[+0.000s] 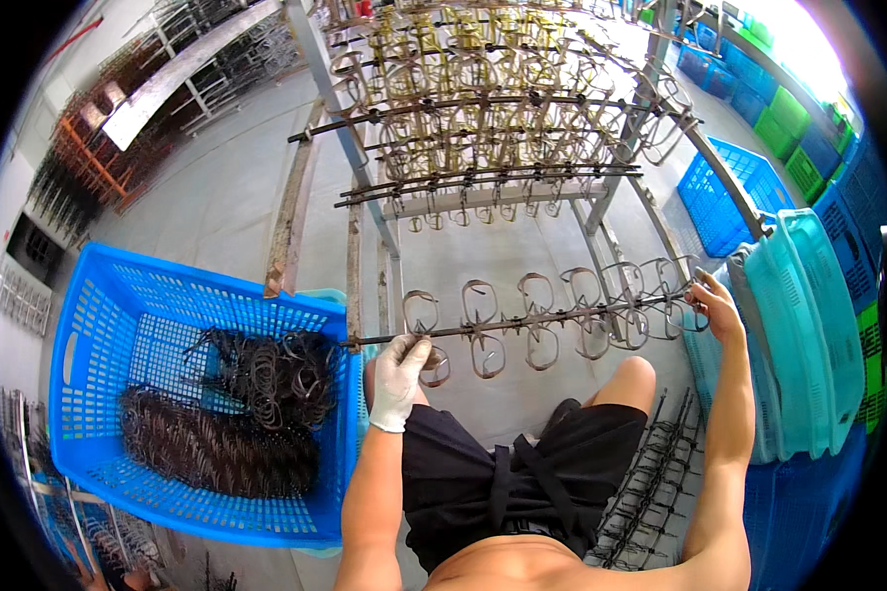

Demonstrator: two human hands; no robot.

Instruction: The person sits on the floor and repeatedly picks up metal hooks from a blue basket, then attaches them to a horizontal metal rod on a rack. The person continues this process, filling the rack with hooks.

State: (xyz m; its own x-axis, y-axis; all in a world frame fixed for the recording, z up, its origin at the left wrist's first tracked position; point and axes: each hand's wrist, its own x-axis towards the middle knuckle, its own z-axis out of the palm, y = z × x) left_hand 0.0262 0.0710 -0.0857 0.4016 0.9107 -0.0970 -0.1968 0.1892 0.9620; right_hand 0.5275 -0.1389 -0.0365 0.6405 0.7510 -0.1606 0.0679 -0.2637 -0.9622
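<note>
A dark rod [522, 323] hung with thin brown wire loops [485, 355], shaped like eyeglass rims, spans the rack's arms in front of my lap. My left hand [400, 381], in a white glove, is closed with thumb and fingers together at the leftmost loops, just below the rod. At the rod's right end my right hand [716, 307], bare, has its fingers curled at the outermost loop. The palm side of each hand is partly hidden. To my left, a blue crate [192, 517] holds a heap of dark, thin, curved pieces [222, 443].
Beyond my knees stands a metal rack [330, 69] with several more loaded rods [503, 101]. Teal crates [808, 335] are stacked close by my right arm. Bare dark rods [650, 483] lie on the floor beside my right leg. A blue basket [734, 197] sits farther right.
</note>
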